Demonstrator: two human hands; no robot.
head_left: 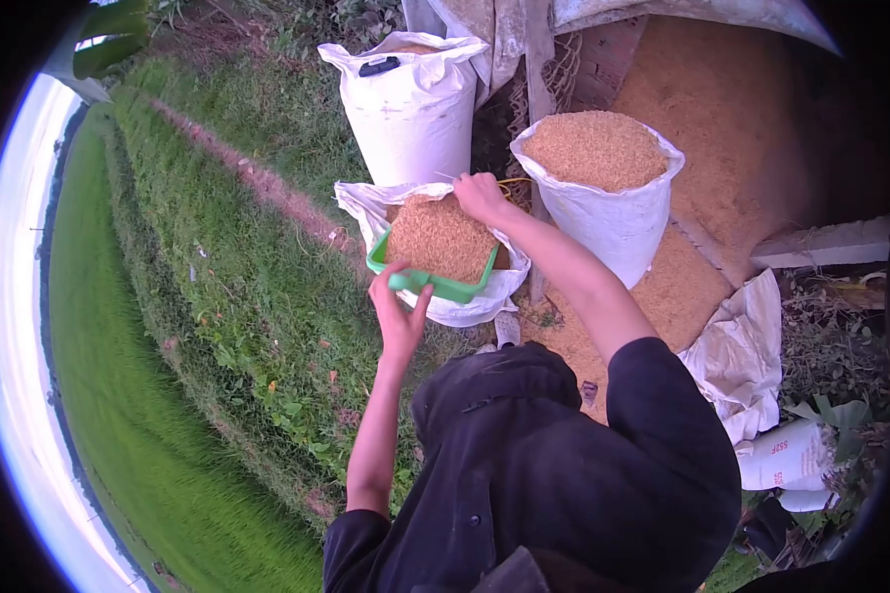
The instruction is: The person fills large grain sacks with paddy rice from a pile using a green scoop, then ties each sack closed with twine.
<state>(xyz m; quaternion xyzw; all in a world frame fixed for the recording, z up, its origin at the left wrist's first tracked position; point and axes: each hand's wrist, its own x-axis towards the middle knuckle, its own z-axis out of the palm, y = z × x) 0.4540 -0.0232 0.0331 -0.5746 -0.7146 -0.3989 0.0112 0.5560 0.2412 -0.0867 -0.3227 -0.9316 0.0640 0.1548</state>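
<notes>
Left hand point(398, 306) closed on the near rim of green tray point(435, 282), heaped with grain point(443, 237), held over an open sack point(465, 301). Right hand point(480, 195) grips the far edge. Tray probably heavy, grain loose; best held at both rims.

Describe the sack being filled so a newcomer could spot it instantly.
Three white sacks stand between the grass bank and the grain heap. The nearest sack lies under a green tray heaped with grain, held by the left hand and right hand.
</notes>
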